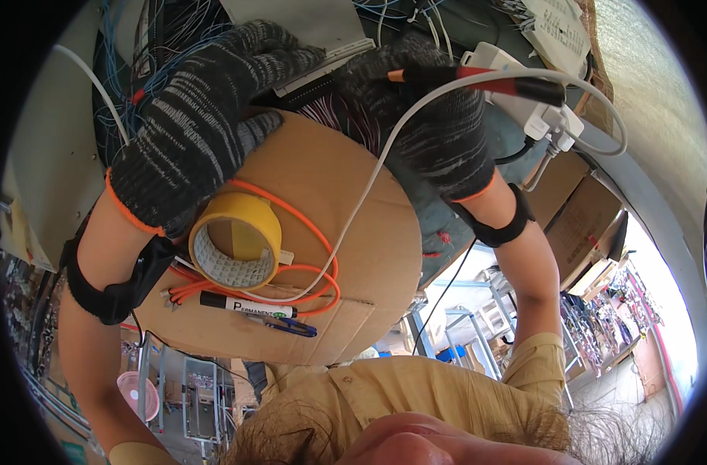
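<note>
My left hand (202,116), in a black-and-grey striped knit glove, has its fingers curled at the left end of a pale grey slotted strip (334,60), with the thumb lower down. My right hand (427,116), gloved alike, is closed at the strip's right end, beside a bundle of thin dark wires (334,116). Its fingertips are in shadow, so what they grip is hidden. Across the back of this hand lies a slim black-and-red tool with an orange tip (516,85). A white cable (404,120) loops past it.
Below my hands a rounded cardboard sheet (361,225) carries a yellow tape roll (260,221), an orange cord (311,217), a black-and-white marker (249,304) and a blue pen (291,326). A white power strip with plugs (551,124) sits at right. Blue wires (117,58) tangle at upper left.
</note>
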`<state>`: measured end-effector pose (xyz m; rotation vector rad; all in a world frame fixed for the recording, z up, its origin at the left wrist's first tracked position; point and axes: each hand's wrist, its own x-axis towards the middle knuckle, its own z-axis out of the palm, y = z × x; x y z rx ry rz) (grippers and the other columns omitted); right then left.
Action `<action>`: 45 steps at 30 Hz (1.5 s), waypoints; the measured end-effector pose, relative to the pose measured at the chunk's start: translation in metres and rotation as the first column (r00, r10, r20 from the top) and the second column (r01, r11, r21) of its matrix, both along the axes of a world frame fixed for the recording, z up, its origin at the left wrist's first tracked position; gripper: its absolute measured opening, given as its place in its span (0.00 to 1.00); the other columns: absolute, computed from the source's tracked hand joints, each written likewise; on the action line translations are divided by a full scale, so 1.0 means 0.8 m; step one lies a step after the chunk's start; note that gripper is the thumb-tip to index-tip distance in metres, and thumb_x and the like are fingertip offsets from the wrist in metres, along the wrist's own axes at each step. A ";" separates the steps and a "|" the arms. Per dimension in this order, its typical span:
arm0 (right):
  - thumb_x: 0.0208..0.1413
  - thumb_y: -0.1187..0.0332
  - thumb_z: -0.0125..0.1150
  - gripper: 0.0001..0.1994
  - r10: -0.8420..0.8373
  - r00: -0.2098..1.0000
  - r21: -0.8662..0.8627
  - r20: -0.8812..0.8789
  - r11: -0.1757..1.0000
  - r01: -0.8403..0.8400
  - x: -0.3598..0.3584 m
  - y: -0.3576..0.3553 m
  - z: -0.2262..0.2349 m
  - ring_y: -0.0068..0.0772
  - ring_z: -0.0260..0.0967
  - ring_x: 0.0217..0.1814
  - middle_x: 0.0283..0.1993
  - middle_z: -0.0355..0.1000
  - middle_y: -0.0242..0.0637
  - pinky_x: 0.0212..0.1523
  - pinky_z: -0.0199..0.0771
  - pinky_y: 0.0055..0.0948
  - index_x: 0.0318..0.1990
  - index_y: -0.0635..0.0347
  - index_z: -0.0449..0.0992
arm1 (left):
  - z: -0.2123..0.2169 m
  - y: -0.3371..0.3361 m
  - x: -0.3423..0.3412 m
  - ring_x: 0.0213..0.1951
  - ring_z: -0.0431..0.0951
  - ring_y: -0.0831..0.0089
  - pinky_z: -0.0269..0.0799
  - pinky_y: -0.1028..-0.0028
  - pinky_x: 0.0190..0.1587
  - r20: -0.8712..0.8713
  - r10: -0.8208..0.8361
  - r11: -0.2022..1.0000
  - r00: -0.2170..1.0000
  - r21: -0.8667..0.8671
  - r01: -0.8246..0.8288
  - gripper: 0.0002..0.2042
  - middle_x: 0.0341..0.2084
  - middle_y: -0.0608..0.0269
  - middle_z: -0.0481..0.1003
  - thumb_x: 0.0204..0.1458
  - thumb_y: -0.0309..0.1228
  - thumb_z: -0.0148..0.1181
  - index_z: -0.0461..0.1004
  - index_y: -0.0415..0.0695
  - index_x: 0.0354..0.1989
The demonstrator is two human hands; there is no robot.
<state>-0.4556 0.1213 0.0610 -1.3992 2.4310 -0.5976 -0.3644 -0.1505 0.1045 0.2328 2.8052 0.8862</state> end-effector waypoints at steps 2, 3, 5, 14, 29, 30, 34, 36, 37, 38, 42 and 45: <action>0.58 0.76 0.64 0.19 0.000 1.000 0.055 0.025 0.999 -0.001 -0.005 -0.001 0.011 0.29 0.75 0.49 0.49 0.77 0.38 0.50 0.76 0.27 0.58 0.62 0.73 | 0.007 0.008 0.000 0.57 0.76 0.57 0.72 0.61 0.62 -0.133 0.058 0.998 0.989 0.003 -0.058 0.18 0.53 0.52 0.78 0.53 0.24 0.67 0.79 0.40 0.53; 0.58 0.76 0.65 0.19 -0.008 0.998 0.076 0.060 0.997 0.004 -0.003 0.000 0.018 0.29 0.75 0.48 0.48 0.77 0.38 0.49 0.76 0.27 0.57 0.63 0.73 | 0.006 0.008 0.002 0.57 0.77 0.57 0.72 0.61 0.62 -0.110 0.057 0.998 0.992 -0.006 -0.058 0.18 0.53 0.52 0.78 0.53 0.24 0.67 0.79 0.40 0.53; 0.57 0.76 0.65 0.19 -0.059 0.985 0.093 0.161 0.995 0.045 0.003 0.004 0.032 0.28 0.75 0.46 0.47 0.77 0.38 0.48 0.75 0.26 0.56 0.63 0.74 | 0.006 0.001 0.002 0.56 0.77 0.56 0.73 0.61 0.61 -0.077 0.067 0.998 0.995 -0.008 -0.068 0.18 0.52 0.52 0.78 0.53 0.24 0.67 0.79 0.40 0.53; 0.52 0.83 0.66 0.10 -0.284 0.376 -0.080 0.882 0.696 0.714 0.056 0.032 0.054 0.28 0.75 0.41 0.36 0.75 0.36 0.39 0.74 0.29 0.39 0.61 0.74 | 0.044 0.006 0.020 0.52 0.80 0.56 0.75 0.61 0.58 -0.014 0.093 0.978 0.996 -0.183 -0.094 0.16 0.48 0.53 0.80 0.53 0.21 0.65 0.80 0.40 0.51; 0.52 0.74 0.68 0.09 -0.411 0.498 0.011 0.764 0.780 0.626 0.056 0.031 0.051 0.51 0.73 0.27 0.32 0.74 0.49 0.25 0.69 0.42 0.41 0.66 0.78 | 0.040 0.061 -0.113 0.58 0.75 0.61 0.67 0.61 0.65 0.054 -0.381 0.741 0.923 -0.580 0.340 0.20 0.51 0.58 0.79 0.53 0.26 0.62 0.76 0.47 0.57; 0.52 0.74 0.68 0.09 -0.411 0.495 0.011 0.766 0.777 0.629 0.056 0.033 0.048 0.51 0.73 0.27 0.32 0.74 0.49 0.25 0.69 0.42 0.41 0.66 0.78 | 0.040 0.067 -0.119 0.58 0.75 0.61 0.67 0.61 0.65 0.081 -0.389 0.718 0.918 -0.598 0.357 0.21 0.51 0.59 0.80 0.53 0.26 0.62 0.76 0.47 0.57; 0.62 0.77 0.61 0.13 -0.373 0.559 0.041 0.741 0.855 0.516 0.054 0.030 0.048 0.17 0.73 0.29 0.35 0.77 0.32 0.30 0.74 0.22 0.54 0.66 0.75 | 0.043 0.083 -0.132 0.58 0.75 0.62 0.66 0.61 0.65 0.181 -0.394 0.650 0.901 -0.638 0.412 0.21 0.51 0.60 0.80 0.52 0.26 0.61 0.76 0.49 0.57; 0.62 0.77 0.61 0.13 -0.325 0.656 0.006 0.681 0.899 0.439 0.049 0.024 0.052 0.17 0.72 0.28 0.35 0.77 0.32 0.29 0.74 0.22 0.54 0.66 0.76 | 0.045 0.084 -0.133 0.58 0.74 0.62 0.66 0.61 0.65 0.211 -0.390 0.630 0.896 -0.649 0.427 0.21 0.51 0.61 0.80 0.52 0.26 0.61 0.76 0.49 0.57; 0.62 0.77 0.61 0.13 -0.367 0.565 0.061 0.739 0.872 0.486 0.047 0.022 0.053 0.18 0.73 0.27 0.34 0.78 0.33 0.28 0.74 0.23 0.54 0.65 0.76 | 0.045 0.084 -0.133 0.58 0.74 0.63 0.66 0.61 0.65 0.213 -0.391 0.625 0.896 -0.653 0.428 0.21 0.51 0.62 0.80 0.51 0.26 0.61 0.76 0.49 0.57; 0.63 0.76 0.61 0.13 -0.404 0.465 0.121 0.787 0.842 0.526 0.046 0.021 0.053 0.19 0.73 0.26 0.34 0.78 0.34 0.27 0.74 0.23 0.54 0.65 0.76 | 0.044 0.082 -0.133 0.58 0.74 0.63 0.66 0.61 0.65 0.220 -0.388 0.622 0.895 -0.654 0.430 0.21 0.51 0.62 0.80 0.51 0.26 0.61 0.76 0.50 0.57; 0.62 0.74 0.63 0.11 -0.405 0.488 0.165 0.773 0.872 0.462 0.037 0.023 0.053 0.24 0.74 0.25 0.32 0.78 0.37 0.25 0.72 0.25 0.51 0.64 0.79 | 0.019 0.057 -0.121 0.52 0.78 0.62 0.73 0.56 0.58 0.083 -0.348 0.690 0.934 -0.652 0.315 0.13 0.42 0.61 0.80 0.57 0.35 0.56 0.79 0.54 0.50; 0.60 0.71 0.66 0.07 -0.146 0.945 -0.293 0.292 0.927 0.233 0.048 0.016 0.033 0.30 0.74 0.21 0.27 0.77 0.39 0.21 0.70 0.27 0.42 0.63 0.81 | 0.049 0.038 -0.113 0.50 0.78 0.64 0.72 0.56 0.56 -0.004 -0.516 0.693 0.856 -0.589 0.416 0.12 0.39 0.65 0.79 0.52 0.36 0.58 0.80 0.56 0.45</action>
